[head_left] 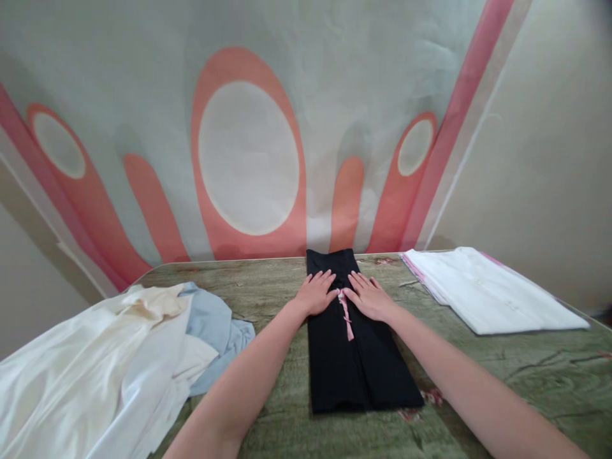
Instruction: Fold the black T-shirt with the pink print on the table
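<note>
A black garment (351, 370) lies folded into a long narrow strip down the middle of the green table (526, 370), with a pink ribbon (346, 315) on top. My left hand (316, 293) lies flat on the garment left of the ribbon, fingers stretched out. Just right of the ribbon, my right hand (369, 297) presses flat on the cloth too. The fingertips of both hands nearly meet at the ribbon.
A loose heap of white and cream clothes (95, 370) with a light blue piece (215, 325) covers the table's left side. A folded white stack (492, 290) rests at the right. A wall with red and white shapes (248, 153) stands behind the table.
</note>
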Available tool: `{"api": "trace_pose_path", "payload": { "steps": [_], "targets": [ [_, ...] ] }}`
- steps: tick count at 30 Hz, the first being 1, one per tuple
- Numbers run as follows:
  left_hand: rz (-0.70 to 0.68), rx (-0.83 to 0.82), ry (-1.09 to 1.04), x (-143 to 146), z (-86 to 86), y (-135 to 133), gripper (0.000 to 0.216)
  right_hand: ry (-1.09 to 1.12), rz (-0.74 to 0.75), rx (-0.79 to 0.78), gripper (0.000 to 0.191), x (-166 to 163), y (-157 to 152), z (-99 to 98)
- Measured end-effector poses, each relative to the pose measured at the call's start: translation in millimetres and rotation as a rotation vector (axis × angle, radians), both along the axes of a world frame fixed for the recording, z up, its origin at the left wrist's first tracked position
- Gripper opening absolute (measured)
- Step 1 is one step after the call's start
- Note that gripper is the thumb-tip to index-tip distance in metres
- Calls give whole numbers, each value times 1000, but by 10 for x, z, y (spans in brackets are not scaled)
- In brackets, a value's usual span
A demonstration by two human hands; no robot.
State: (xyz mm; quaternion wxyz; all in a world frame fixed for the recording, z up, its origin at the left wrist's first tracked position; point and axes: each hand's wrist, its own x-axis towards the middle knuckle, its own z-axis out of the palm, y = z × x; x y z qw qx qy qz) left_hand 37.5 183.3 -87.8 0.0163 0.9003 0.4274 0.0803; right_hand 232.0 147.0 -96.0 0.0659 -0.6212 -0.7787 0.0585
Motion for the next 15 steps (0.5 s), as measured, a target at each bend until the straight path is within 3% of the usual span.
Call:
{"api": "trace_pose_path", "payload": {
  "steps": [5,8,11,15],
  "targets": [
    [93,32,41,12,84,-186,64,-22,1,7,65,82,9,19],
    [29,1,106,-86,122,-502,61,-39,18,16,64,124,-109,27],
    [-89,-30,112,-216,164,-938,59,-35,63,37,66,143,-402,37],
    [-193,-91,62,-320,274,-1475,56,16,251,63,64,112,-927,87]
  ]
}}
